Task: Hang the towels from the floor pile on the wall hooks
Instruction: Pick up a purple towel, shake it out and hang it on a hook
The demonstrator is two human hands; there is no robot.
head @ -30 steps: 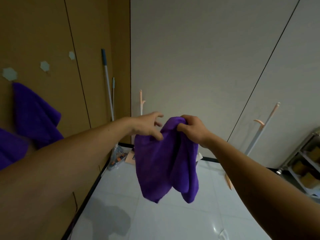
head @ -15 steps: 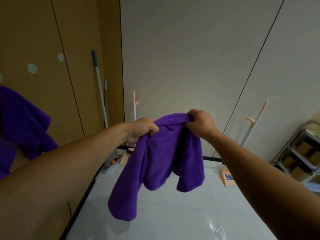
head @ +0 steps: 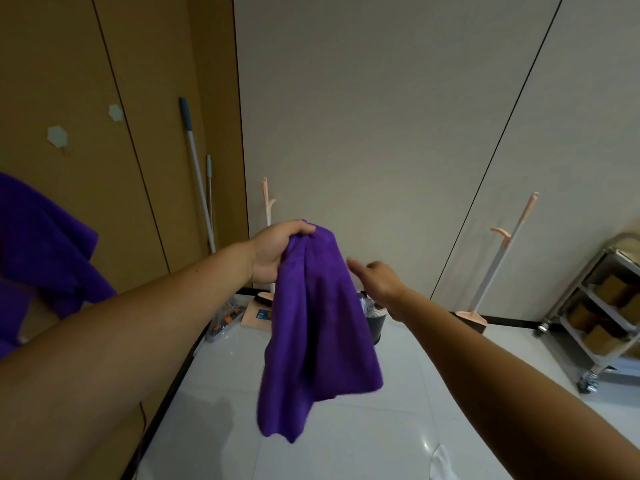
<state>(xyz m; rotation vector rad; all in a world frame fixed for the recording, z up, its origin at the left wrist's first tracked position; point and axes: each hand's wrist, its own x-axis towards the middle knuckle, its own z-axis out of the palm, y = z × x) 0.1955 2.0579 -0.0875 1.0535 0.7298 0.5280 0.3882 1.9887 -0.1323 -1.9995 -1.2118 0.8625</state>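
Left hand (head: 277,252) is clenched round the gathered top of a soft purple cloth towel (head: 318,334), so the rest drops in loose folds, held out at arm's length above the glossy white tiled floor (head: 346,438). It looks like a one-handed carry that leaves a bunched end ready to loop over a hook. Right hand (head: 379,280) hovers just beside the cloth with fingers stretched out, holding nothing; whether a fingertip brushes the fabric I can't tell. Two pale hexagonal wall hooks (head: 57,136) sit bare on the tan wooden wall panel (head: 156,98), up and to the right of a hung purple towel (head: 45,244) — that one is cut off at the left edge, so its own hook is out of sight. No floor pile shows anywhere, and a dark round bin (head: 375,325) is half hidden behind the held towel.
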